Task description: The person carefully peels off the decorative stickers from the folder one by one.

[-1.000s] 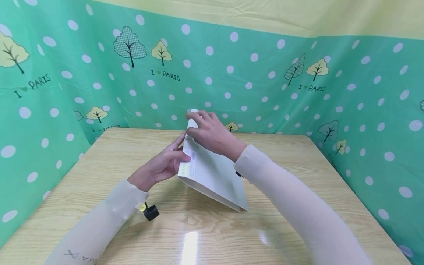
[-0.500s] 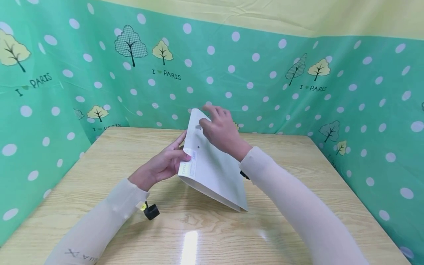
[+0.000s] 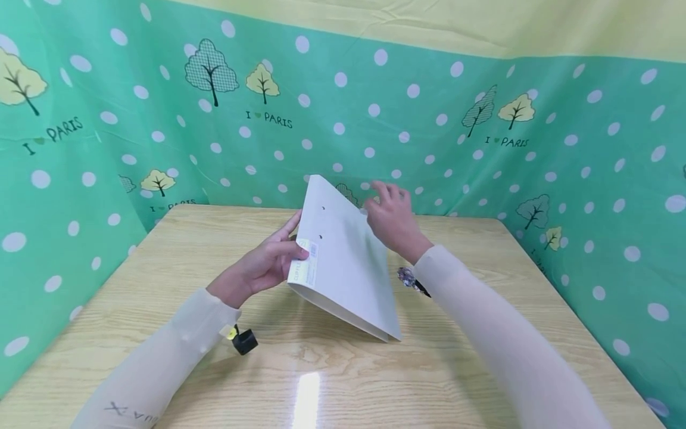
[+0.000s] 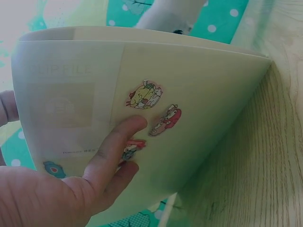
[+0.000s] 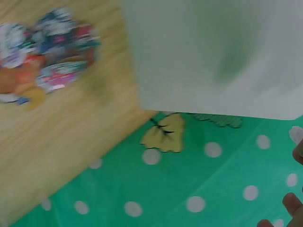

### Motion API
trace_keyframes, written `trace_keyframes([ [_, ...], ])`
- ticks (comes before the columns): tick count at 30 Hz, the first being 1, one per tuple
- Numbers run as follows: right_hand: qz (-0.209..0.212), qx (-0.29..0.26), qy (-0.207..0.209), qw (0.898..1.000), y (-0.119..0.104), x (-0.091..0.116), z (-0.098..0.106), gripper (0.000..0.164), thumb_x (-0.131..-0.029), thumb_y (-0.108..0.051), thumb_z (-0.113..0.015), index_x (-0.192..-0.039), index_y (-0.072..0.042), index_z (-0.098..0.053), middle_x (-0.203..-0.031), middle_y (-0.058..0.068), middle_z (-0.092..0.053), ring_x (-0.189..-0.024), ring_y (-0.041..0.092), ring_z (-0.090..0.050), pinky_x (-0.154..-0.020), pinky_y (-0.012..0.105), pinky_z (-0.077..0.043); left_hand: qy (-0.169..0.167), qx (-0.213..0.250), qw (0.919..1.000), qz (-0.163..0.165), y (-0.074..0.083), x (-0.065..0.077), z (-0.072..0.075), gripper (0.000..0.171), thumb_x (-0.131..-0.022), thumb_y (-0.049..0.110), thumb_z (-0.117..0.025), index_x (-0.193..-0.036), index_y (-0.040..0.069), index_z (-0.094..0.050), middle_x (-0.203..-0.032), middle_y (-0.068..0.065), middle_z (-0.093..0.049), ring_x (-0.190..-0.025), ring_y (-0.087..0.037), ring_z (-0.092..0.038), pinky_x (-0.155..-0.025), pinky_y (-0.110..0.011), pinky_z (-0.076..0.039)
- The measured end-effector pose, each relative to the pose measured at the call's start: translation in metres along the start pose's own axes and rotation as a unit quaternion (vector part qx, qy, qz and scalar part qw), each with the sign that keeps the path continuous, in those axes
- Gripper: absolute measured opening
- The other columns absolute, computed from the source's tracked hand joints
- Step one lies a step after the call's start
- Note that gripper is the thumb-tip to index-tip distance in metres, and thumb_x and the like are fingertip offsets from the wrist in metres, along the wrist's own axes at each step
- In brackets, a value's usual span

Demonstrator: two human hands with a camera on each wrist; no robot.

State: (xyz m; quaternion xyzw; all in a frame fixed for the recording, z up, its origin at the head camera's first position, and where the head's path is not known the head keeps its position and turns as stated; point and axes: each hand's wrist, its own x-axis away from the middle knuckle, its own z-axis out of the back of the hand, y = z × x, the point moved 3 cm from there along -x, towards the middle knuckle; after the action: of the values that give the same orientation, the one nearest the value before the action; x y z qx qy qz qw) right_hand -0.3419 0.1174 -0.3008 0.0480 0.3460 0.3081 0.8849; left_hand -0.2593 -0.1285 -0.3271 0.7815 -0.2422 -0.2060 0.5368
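Head view: the bare left hand grasps a tilted, pale, rectangular clip file on the wood-grain counter. The bare right hand, its grip unclear, hovers beside the file. Apparent step: surface handling; the next move calls for steady left-hand support.

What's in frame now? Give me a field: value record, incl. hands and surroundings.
item: flat off-white clip file folder, held tilted
left: left hand grips the folder's spine side
right: right hand near the folder's edge; grip unclear
surface: pale wood-grain table
stickers: four small colourful cartoon stickers on one face, one partly behind the left hand
loose: blurred multicoloured cluster on the table, unidentifiable
backdrop: green cloth with white dots and printed trees, yellow band above
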Motion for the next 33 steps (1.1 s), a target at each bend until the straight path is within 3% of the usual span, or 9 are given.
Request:
trace_keyframes([
  [4,-0.008,0.032,-0.060,0.998,0.014,0.016,-0.015,0.013,-0.093,-0.013,-0.070,-0.101,-0.004,-0.075,-0.142,0.018,-0.048,-0.118,0.042,-0.053,-0.093,0.061,-0.049,0.010,0.002,0.9999,0.004,-0.001,-0.001,0.000,0.101,-0.088,-0.006,-0.049,-0.165,0.036,0.001,-0.165,-0.020,-0.023,-0.125,-0.025,-0.059,-0.088,-0.038,-0.059],
  [8,-0.019,0.064,-0.141,0.988,0.024,0.030,-0.029,0.019,-0.096,-0.019,-0.071,-0.108,-0.006,-0.075,-0.148,0.018,-0.044,-0.122,0.042,-0.050,-0.092,0.063,-0.049,0.013,0.002,0.9999,0.004,0.000,0.000,0.000,0.101,-0.088,-0.006,-0.049,-0.165,0.035,0.002,-0.164,-0.022,-0.023,-0.124,-0.025,-0.059,-0.089,-0.037,-0.058],
  [16,-0.022,0.077,-0.243,0.967,0.036,0.062,-0.049,0.012,-0.096,-0.007,-0.068,-0.105,-0.007,-0.076,-0.131,0.018,-0.051,-0.122,0.042,-0.047,-0.098,0.071,-0.044,0.011,0.010,0.9999,0.006,0.000,0.000,0.000,0.101,-0.088,-0.006,-0.050,-0.165,0.037,-0.001,-0.165,-0.018,-0.024,-0.125,-0.025,-0.059,-0.089,-0.035,-0.058],
  [21,-0.012,0.086,-0.286,0.954,0.035,0.076,-0.053,0.016,-0.088,-0.009,-0.079,-0.104,-0.009,-0.076,-0.133,0.017,-0.053,-0.124,0.044,-0.045,-0.097,0.071,-0.042,0.011,0.007,0.9999,0.007,0.000,0.000,0.001,0.101,-0.088,-0.006,-0.049,-0.165,0.036,-0.001,-0.164,-0.019,-0.024,-0.124,-0.024,-0.060,-0.089,-0.035,-0.058],
  [24,0.006,0.080,-0.300,0.951,0.032,0.081,-0.056,0.016,-0.084,-0.012,-0.084,-0.097,-0.011,-0.075,-0.125,0.015,-0.057,-0.116,0.041,-0.049,-0.093,0.068,-0.045,0.011,0.003,0.9999,0.006,0.000,0.000,0.001,0.100,-0.088,-0.006,-0.050,-0.165,0.035,-0.001,-0.164,-0.019,-0.025,-0.124,-0.024,-0.060,-0.089,-0.035,-0.058],
  [27,0.017,0.063,-0.304,0.950,0.029,0.083,-0.058,0.006,-0.090,-0.013,-0.078,-0.087,-0.013,-0.073,-0.112,0.012,-0.059,-0.106,0.037,-0.050,-0.087,0.064,-0.047,0.012,-0.001,0.9999,0.003,0.000,0.000,0.001,0.100,-0.088,-0.005,-0.049,-0.165,0.035,0.000,-0.164,-0.020,-0.024,-0.124,-0.025,-0.059,-0.088,-0.036,-0.058],
  [33,0.001,0.034,-0.323,0.946,0.027,0.083,-0.060,0.023,-0.097,-0.014,-0.065,-0.074,-0.014,-0.068,-0.099,0.007,-0.055,-0.099,0.034,-0.047,-0.087,0.062,-0.046,0.013,-0.001,0.9999,0.003,0.000,0.000,0.002,0.099,-0.089,-0.005,-0.049,-0.165,0.035,0.000,-0.164,-0.020,-0.024,-0.124,-0.024,-0.059,-0.088,-0.036,-0.058],
])
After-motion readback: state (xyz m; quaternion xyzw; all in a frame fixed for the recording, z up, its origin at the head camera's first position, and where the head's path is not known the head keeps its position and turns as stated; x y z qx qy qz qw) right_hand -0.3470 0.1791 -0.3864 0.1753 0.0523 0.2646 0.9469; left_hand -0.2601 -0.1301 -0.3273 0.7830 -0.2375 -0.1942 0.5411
